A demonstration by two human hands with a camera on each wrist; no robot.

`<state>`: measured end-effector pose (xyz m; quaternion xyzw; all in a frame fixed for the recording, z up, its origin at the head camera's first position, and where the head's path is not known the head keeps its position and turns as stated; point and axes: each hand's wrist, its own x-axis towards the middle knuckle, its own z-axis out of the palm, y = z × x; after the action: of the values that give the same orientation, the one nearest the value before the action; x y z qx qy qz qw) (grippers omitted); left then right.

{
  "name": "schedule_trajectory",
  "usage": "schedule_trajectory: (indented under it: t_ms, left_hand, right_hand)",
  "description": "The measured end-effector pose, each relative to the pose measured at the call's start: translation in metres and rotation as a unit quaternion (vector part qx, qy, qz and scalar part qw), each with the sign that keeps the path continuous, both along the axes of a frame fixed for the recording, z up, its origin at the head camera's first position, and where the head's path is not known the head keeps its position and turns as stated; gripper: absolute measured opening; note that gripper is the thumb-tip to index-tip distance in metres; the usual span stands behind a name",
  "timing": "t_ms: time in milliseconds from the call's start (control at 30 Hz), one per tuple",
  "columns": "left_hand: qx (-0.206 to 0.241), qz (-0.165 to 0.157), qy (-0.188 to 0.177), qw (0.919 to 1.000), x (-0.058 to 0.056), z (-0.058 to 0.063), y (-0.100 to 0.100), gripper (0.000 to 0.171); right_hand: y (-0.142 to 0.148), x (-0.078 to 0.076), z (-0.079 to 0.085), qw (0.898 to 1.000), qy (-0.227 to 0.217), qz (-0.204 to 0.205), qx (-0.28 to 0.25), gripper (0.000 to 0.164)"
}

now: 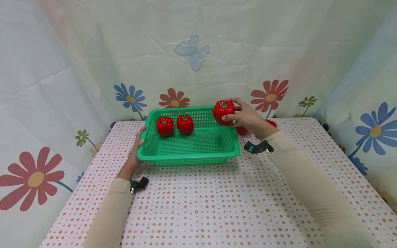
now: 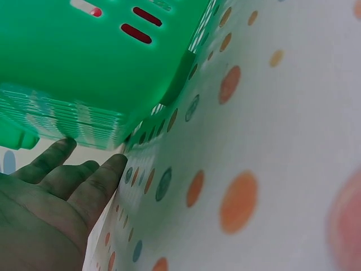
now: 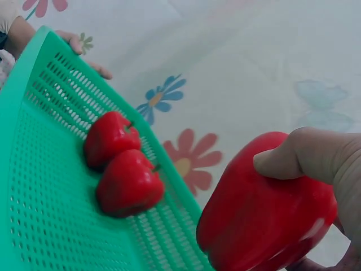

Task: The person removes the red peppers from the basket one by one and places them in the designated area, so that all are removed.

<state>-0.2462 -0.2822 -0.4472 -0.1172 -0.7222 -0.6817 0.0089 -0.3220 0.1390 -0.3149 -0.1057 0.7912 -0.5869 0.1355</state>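
My right hand grips a red bell pepper above the back right corner of a green plastic basket. In the right wrist view, the thumb presses on that glossy bell pepper. Two more red bell peppers sit upright, side by side, in the basket's back left part. My left hand is at the basket's left rim. In the left wrist view, its fingers look fairly straight against the outside of the basket's wall.
Right of the basket, another red bell pepper is partly hidden behind my right hand. Beyond that wrist, a further red thing shows only in part. A dotted cloth covers the table, with a flowered curtain behind.
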Motion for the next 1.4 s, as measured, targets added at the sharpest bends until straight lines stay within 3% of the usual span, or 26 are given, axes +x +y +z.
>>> schedule_trajectory:
  t_ms: [267,600,767,933,1200,1400]
  left_hand:
    - [0.002,0.000,0.002,1.0000,0.000,-0.002,-0.001,0.057]
    - [0.006,-0.003,0.002,1.0000,-0.001,-0.002,0.000,0.058]
    - [0.007,-0.006,0.000,1.0000,-0.001,-0.002,0.000,0.057]
    - [0.005,-0.002,-0.002,1.0000,-0.001,-0.002,0.000,0.057]
    - [0.006,-0.001,-0.002,1.0000,-0.001,-0.002,-0.001,0.057]
    - [0.002,-0.001,-0.003,1.0000,0.000,-0.001,0.000,0.057]
  right_hand:
    - [0.059,0.009,0.003,0.997,0.022,-0.051,0.044,0.086]
    - [0.143,0.004,-0.018,0.984,0.040,-0.169,0.031,0.093]
    - [0.175,0.001,-0.039,0.973,0.027,-0.225,0.030,0.091]
    - [0.197,-0.007,-0.072,0.965,-0.002,-0.260,0.035,0.095]
    - [0.234,-0.037,-0.130,0.966,-0.014,-0.254,0.054,0.103]
    - [0.242,-0.048,-0.148,0.964,-0.012,-0.264,0.041,0.104]
